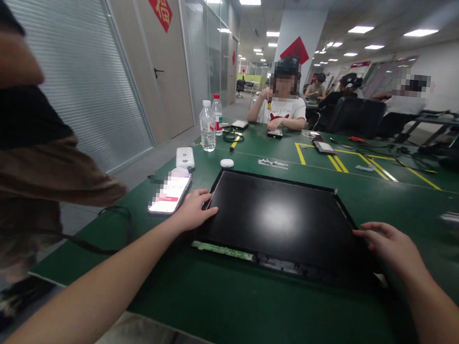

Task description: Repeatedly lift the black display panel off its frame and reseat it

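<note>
A black flat display panel (274, 213) lies face up on the green table. A green circuit board strip (222, 250) shows along its near edge, beside a dark frame section. My left hand (194, 210) grips the panel's left edge, thumb on the screen side and fingers along the rim. At the opposite side, the fingertips of my right hand (394, 248) hold the right edge; its lower fingers are partly hidden. Close to my left hand lies a lit phone (171, 191), its screen partly blurred.
Beyond the panel are a white earbud case (226, 163), a white power bank (185, 158) and water bottles (208, 127). A person (285, 110) sits across the green table (242, 301). Another person (20, 121) stands at left, near a black cable (86, 244).
</note>
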A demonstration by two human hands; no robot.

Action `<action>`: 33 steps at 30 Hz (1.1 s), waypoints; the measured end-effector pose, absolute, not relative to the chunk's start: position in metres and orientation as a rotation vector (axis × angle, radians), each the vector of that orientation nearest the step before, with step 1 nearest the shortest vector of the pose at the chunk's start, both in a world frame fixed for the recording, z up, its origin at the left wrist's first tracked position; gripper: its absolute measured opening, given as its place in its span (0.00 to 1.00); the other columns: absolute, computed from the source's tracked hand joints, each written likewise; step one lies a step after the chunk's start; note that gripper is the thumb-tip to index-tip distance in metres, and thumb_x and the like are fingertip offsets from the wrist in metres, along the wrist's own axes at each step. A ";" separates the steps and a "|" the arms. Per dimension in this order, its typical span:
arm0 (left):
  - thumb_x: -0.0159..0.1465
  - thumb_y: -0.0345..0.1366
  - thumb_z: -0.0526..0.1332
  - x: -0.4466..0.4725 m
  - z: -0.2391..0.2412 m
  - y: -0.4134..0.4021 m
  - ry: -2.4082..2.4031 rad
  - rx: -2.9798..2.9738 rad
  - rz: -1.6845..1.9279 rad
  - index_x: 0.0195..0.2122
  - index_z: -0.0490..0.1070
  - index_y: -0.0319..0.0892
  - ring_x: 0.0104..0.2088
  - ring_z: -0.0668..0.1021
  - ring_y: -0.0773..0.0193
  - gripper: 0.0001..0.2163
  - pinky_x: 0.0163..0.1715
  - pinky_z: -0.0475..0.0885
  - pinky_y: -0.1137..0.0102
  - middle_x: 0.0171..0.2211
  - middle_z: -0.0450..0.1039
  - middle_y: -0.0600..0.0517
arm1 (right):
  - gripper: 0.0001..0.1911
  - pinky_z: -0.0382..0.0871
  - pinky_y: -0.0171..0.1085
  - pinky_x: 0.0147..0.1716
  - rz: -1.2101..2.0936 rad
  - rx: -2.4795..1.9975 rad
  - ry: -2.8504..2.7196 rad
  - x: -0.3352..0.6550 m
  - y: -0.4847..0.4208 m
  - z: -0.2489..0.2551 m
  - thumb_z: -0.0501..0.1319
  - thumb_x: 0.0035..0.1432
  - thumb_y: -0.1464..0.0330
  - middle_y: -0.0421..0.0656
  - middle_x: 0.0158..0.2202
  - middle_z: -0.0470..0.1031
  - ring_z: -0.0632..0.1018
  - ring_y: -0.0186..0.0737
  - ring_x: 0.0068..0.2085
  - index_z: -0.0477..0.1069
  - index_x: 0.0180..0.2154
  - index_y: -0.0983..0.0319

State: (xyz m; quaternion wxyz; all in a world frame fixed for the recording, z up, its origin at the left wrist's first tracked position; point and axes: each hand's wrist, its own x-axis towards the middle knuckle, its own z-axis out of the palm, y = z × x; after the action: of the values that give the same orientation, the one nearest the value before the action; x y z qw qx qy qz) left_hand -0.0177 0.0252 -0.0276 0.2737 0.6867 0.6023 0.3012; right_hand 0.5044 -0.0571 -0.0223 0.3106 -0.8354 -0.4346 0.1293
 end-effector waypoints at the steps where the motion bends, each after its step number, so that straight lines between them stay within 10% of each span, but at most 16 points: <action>1: 0.52 0.55 0.77 -0.018 -0.028 0.025 1.616 1.839 0.828 0.47 0.87 0.45 0.71 0.70 0.26 0.26 0.74 0.61 0.45 0.67 0.76 0.36 | 0.27 0.67 0.45 0.32 0.421 -2.193 -1.085 0.501 -0.058 -0.018 0.62 0.38 0.47 0.45 0.25 0.79 0.77 0.48 0.28 0.79 0.37 0.56; 9: 0.50 0.56 0.78 -0.016 -0.026 0.022 1.594 1.837 0.903 0.42 0.87 0.46 0.68 0.74 0.29 0.24 0.74 0.63 0.46 0.63 0.80 0.37 | 0.21 0.68 0.48 0.37 0.447 -2.224 -1.026 0.489 -0.061 -0.005 0.62 0.39 0.51 0.46 0.31 0.84 0.79 0.52 0.33 0.78 0.34 0.55; 17: 0.68 0.49 0.66 -0.011 -0.016 0.019 1.718 2.183 0.485 0.62 0.82 0.34 0.70 0.75 0.34 0.28 0.74 0.65 0.47 0.70 0.73 0.32 | 0.18 0.72 0.51 0.42 0.304 -2.294 -1.159 0.498 -0.055 -0.011 0.62 0.40 0.49 0.46 0.27 0.82 0.83 0.59 0.38 0.78 0.30 0.52; 33: 0.72 0.46 0.63 -0.002 -0.003 0.004 1.699 2.250 0.308 0.71 0.73 0.33 0.76 0.67 0.32 0.30 0.75 0.62 0.44 0.76 0.63 0.27 | 0.19 0.72 0.49 0.38 0.315 -2.305 -1.189 0.507 -0.055 -0.020 0.63 0.45 0.49 0.47 0.30 0.83 0.82 0.56 0.36 0.80 0.33 0.54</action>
State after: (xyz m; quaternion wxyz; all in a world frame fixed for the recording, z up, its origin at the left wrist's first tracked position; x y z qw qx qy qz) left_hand -0.0023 0.0042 -0.0028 0.1518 0.7841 0.5921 0.1072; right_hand 0.5066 -0.0546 -0.0203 0.2614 -0.8515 -0.4393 0.1165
